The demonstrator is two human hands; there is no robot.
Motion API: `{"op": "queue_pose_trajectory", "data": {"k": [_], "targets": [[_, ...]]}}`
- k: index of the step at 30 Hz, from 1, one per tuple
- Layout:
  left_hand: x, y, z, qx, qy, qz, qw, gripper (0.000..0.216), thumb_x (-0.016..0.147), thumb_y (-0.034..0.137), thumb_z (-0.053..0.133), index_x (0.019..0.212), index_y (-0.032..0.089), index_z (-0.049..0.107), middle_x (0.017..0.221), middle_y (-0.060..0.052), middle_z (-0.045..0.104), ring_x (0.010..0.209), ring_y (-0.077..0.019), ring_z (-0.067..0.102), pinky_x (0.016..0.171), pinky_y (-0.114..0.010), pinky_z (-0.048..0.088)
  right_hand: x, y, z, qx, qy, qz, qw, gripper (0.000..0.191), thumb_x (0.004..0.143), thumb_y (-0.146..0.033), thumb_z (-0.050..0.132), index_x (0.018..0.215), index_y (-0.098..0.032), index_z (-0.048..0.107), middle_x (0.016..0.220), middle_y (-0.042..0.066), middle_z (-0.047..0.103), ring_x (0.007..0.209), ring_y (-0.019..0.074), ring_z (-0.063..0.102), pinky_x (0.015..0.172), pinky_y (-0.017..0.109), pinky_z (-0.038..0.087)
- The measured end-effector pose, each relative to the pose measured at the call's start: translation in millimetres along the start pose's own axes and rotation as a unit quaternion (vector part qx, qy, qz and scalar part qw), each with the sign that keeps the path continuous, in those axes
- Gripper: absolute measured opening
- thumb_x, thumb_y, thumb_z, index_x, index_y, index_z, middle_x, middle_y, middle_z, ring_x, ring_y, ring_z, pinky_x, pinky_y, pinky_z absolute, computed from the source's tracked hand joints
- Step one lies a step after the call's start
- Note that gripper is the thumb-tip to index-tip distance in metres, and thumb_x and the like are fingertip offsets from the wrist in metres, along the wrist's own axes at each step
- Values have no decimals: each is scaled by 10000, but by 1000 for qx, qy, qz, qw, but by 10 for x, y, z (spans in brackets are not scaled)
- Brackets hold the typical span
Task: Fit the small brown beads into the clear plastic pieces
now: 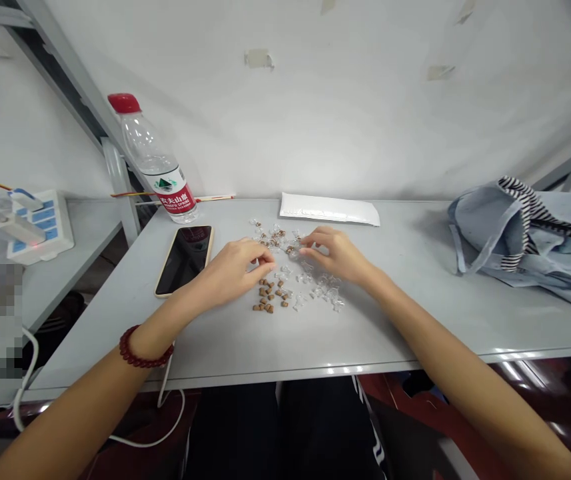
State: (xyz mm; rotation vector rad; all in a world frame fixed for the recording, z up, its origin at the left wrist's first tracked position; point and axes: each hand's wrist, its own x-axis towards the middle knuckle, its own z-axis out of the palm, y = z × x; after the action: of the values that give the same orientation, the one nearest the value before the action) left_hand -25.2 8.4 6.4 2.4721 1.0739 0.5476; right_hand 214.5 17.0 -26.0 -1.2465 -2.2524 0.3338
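Note:
My left hand [239,272] is over the table, thumb and forefinger nearly pressed together in a pinch. Whatever lies between those fingertips, if anything, is too small to make out. Just below it are several small brown corks [267,293]. My right hand [338,253] reaches to the edge of a cluster of tiny clear pieces with brown bits in them [278,235]. Its thumb and forefinger are a little apart beside one such piece [291,250]. Under the right hand are scattered several tiny clear pieces without brown bits [328,290], resembling little bottles.
A phone [185,260] lies left of my left hand, with a red-capped water bottle [158,167] behind it. Against the wall is a white packet [329,209]. To the right rests a light blue bag [525,233]. A power strip [40,227] sits at the far left.

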Motion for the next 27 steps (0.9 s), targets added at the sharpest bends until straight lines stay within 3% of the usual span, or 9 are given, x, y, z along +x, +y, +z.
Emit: {"op": "queue_pose_trajectory", "data": {"k": [5,11,16,21,24,27], "targets": [[6,1,20,29,12,-4,999,208,852,239,475,781,170,658,776,-38,682,783,-190,577,692,-303,438,58,-156,220,-66,-30,-1,997,162,873,-225,563,977,-153,663,850,89,609,842,212,536,744,319,407],[32,-28,113,38,4,-19,999,210,858,259,477,821,163,660,806,-48,681,797,-198,573,714,-314,439,36,-218,214,-102,-20,-3,995,183,882,-166,469,866,-121,645,793,93,594,773,198,513,724,328,381],[33,-29,158,14,23,-2,1000,273,907,342,454,999,151,625,898,-62,667,816,-189,571,726,-313,442,-23,-374,106,101,9,-22,995,158,887,-225,493,893,-155,634,806,42,620,739,144,533,666,266,395],[9,35,138,42,16,80,996,293,922,264,407,702,166,574,686,-38,592,736,-182,520,685,-307,409,-55,-502,34,205,-9,-2,979,171,882,-260,506,830,-174,645,781,11,631,722,128,532,661,260,398],[-15,62,108,66,-13,61,996,359,916,248,409,582,170,511,577,-19,516,642,-162,482,642,-296,388,-47,-463,13,209,0,0,978,171,876,-261,511,808,-168,637,790,16,637,736,134,546,686,273,408],[-38,54,64,62,-51,43,996,344,904,246,438,592,164,556,589,-20,544,620,-151,489,616,-285,387,-29,-341,-27,172,48,29,984,171,872,-275,510,809,-170,631,812,30,641,766,154,562,703,293,412]]}}
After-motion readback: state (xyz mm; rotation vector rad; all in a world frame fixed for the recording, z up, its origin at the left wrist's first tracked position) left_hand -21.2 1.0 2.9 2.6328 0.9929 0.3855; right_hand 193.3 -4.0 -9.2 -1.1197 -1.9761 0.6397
